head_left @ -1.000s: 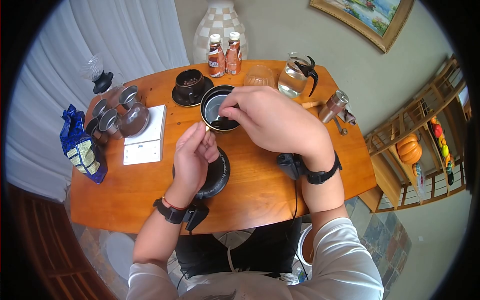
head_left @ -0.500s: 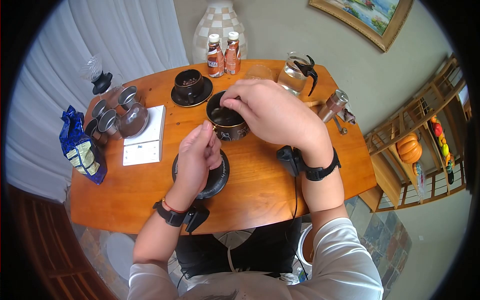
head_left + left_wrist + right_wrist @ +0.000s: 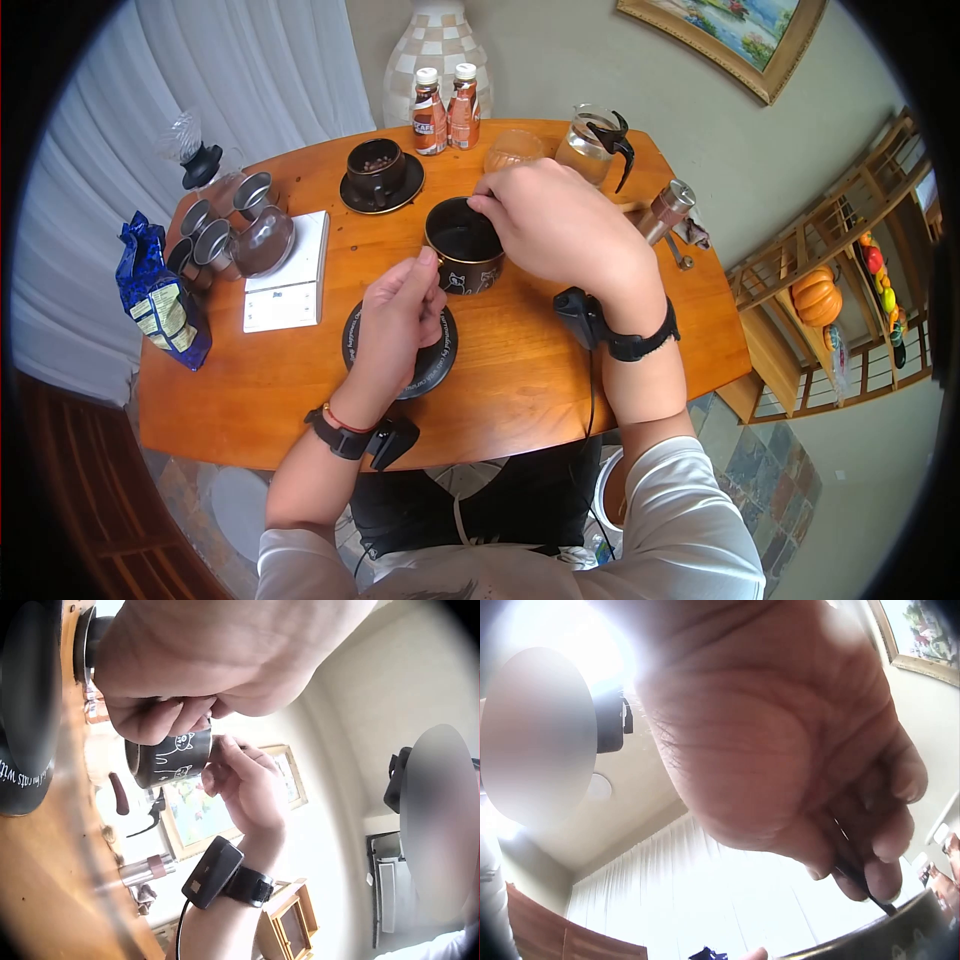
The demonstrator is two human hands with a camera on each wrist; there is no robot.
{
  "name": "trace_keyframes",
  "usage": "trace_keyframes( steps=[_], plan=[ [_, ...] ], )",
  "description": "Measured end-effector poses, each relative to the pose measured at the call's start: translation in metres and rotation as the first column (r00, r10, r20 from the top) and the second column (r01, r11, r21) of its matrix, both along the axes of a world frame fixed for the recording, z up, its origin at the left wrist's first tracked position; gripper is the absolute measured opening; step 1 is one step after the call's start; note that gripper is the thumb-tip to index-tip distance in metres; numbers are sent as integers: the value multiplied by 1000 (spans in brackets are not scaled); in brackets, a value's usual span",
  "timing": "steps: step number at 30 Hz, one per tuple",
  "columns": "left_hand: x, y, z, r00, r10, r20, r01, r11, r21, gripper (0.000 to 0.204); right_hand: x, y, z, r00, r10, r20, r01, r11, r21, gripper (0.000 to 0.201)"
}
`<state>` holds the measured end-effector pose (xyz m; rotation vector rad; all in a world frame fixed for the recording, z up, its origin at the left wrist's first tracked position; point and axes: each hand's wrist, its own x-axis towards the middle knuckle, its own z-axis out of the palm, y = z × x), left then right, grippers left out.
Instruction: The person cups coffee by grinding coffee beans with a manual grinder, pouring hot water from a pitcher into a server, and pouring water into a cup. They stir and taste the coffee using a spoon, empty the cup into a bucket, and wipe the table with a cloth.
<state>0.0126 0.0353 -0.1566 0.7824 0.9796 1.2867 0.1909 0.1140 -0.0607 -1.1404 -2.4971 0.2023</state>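
A black cup [image 3: 472, 275] with a gold rim and white cat drawings is held up over the table in front of me. My left hand [image 3: 398, 315] pinches its handle between thumb and curled fingers. Above the rim, my right hand [image 3: 570, 225] grips a thin, dark spoon [image 3: 862, 887], whose lower end dips into the cup and is hidden. The black lettered saucer [image 3: 440, 365] lies beneath my left hand. Beyond the cup, a second black cup [image 3: 376, 180] with coffee beans stands on its own saucer [image 3: 407, 196].
On the left are a white scale [image 3: 283, 308], a round glass pot [image 3: 265, 243], several metal cups [image 3: 252, 196] and a blue bag [image 3: 160, 290]. Two bottles [image 3: 430, 120], a water jug [image 3: 585, 148] and a hand grinder [image 3: 668, 210] stand toward the back and right.
The cup has come slightly nearer and to the right, tipping more upright, so its cat drawings show. My right hand has shifted around the rim with the spoon. My left hand keeps the handle.
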Motion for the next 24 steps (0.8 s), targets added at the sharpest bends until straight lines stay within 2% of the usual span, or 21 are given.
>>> trace_keyframes(
  steps=[4, 6, 9, 12, 13, 15, 16, 18, 22, 24],
  plan=[
    [-1, 2, -5, 1000, -13, 21, 13, 1000, -3, 37, -6, 3, -3, 999, 35, -7, -35, 999, -17, 22],
    [-2, 4, -7, 999, -19, 37, 19, 1000, 10, 36, -7, 5, -6, 981, 147, -125, -154, 987, -54, 21],
    [-1, 4, -8, 996, -2, 89, 0, 1000, 16, 35, -3, 0, 1, 965, 216, -147, -235, 963, -129, 20],
    [-1, 4, -7, 994, 16, 109, -19, 999, 27, 33, 2, -9, 14, 987, 153, -53, -160, 970, -184, 20],
    [-2, 4, -7, 994, 12, 111, -18, 999, 49, 32, 3, -9, 14, 987, 153, -53, -160, 970, -184, 20],
    [-4, 4, -8, 994, 9, 113, -17, 997, 70, 31, 6, -8, 12, 997, 62, -38, -63, 998, -29, 20],
    [-4, 4, -9, 994, -1, 107, -8, 997, 82, 31, 6, -6, 9, 997, 62, -38, -63, 998, -29, 20],
    [-5, 3, -10, 995, -11, 101, 1, 996, 95, 31, 5, 1, 2, 986, 72, -150, -57, 993, 104, 21],
    [-5, 4, -11, 994, -9, 105, -2, 994, 106, 30, -2, 5, -2, 964, 147, -222, -125, 986, 109, 22],
    [-5, 4, -10, 994, -8, 113, -4, 994, 105, 30, -4, 3, 0, 951, 209, -229, -218, 976, -17, 20]
  ],
)
